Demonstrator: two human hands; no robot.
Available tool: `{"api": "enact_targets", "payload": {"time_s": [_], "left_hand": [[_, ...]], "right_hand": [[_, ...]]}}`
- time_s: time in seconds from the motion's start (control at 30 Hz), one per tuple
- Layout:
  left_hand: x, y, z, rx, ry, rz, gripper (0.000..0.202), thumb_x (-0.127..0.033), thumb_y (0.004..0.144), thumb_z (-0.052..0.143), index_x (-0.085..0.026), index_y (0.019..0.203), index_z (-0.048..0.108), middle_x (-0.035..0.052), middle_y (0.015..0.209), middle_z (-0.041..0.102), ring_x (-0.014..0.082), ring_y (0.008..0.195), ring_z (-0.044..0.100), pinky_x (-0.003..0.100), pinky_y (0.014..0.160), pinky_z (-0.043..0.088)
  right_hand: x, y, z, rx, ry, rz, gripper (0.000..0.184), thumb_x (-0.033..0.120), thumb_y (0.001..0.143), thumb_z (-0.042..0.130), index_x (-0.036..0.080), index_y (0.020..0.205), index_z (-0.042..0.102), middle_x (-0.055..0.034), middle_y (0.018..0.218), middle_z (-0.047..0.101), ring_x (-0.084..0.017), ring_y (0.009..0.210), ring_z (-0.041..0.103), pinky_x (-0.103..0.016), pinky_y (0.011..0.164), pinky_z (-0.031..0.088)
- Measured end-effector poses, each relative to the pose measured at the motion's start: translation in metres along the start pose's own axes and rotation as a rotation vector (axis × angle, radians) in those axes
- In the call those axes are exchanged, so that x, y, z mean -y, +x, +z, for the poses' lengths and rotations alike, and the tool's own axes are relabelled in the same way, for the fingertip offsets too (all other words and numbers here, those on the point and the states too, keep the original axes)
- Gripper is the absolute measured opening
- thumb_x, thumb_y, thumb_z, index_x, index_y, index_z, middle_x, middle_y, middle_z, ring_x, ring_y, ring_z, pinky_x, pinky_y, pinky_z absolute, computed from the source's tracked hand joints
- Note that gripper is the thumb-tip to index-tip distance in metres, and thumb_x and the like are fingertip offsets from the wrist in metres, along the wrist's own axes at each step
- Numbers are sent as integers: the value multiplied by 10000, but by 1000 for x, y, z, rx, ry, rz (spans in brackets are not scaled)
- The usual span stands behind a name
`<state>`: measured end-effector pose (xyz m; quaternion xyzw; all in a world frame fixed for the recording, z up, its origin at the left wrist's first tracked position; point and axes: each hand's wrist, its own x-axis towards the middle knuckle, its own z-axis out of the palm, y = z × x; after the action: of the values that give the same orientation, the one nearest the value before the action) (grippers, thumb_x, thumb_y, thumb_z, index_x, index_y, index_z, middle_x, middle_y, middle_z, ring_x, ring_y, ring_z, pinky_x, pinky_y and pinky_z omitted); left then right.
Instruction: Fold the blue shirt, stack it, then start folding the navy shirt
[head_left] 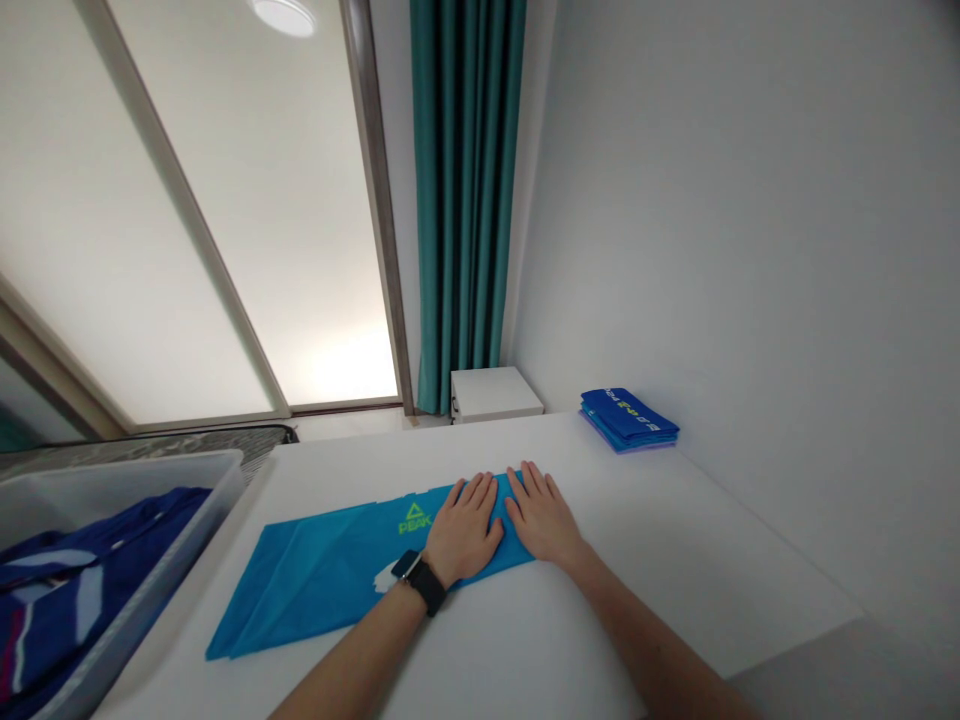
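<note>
A bright blue cloth garment (322,570) with a green PEAK logo lies flat and partly folded on the white table (675,540). My left hand (463,530), with a black smartwatch (418,582) on the wrist, rests palm down on the garment's folded edge. Right beside it, my right hand (541,515) presses flat on the same blue fabric, fingers spread. Neither hand grips anything. A small white patch shows near the garment's lower edge, by the watch.
A neat stack of folded blue garments (628,420) lies at the table's far right corner against a white wall. At the left stands a translucent plastic bin (199,530) holding dark blue clothing. A white cabinet (495,395) and teal curtain (465,190) stand beyond the table.
</note>
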<state>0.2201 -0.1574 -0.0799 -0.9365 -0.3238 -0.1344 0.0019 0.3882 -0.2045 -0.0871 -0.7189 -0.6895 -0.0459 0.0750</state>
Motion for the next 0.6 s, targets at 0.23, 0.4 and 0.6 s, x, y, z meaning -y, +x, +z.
{"api": "enact_targets", "payload": {"time_s": [0.23,0.4,0.6], "left_hand": [[-2,-2,-3,-36,-3,-4,550,-375,958,337,-149,1459,370,93,1515,390,223,1414,317,442,1167,241],[-7,-5,-6,-25,9,-3,545,-415,984,291,-142,1446,388,95,1510,398,224,1420,301,438,1172,231],[4,-22,-11,-7,18,-64,586,-476,990,283,-138,1462,367,106,1529,358,243,1419,307,459,1159,253]], "right_hand": [[0,-1,-1,11,11,7,551,375,982,292,151,1483,346,-165,1548,278,-285,1444,201,-502,1139,202],[1,0,-1,11,8,16,561,390,978,287,157,1486,341,-154,1550,279,-282,1446,194,-506,1135,201],[0,0,3,16,22,26,576,411,981,275,159,1498,313,-153,1556,269,-276,1448,184,-500,1142,175]]}}
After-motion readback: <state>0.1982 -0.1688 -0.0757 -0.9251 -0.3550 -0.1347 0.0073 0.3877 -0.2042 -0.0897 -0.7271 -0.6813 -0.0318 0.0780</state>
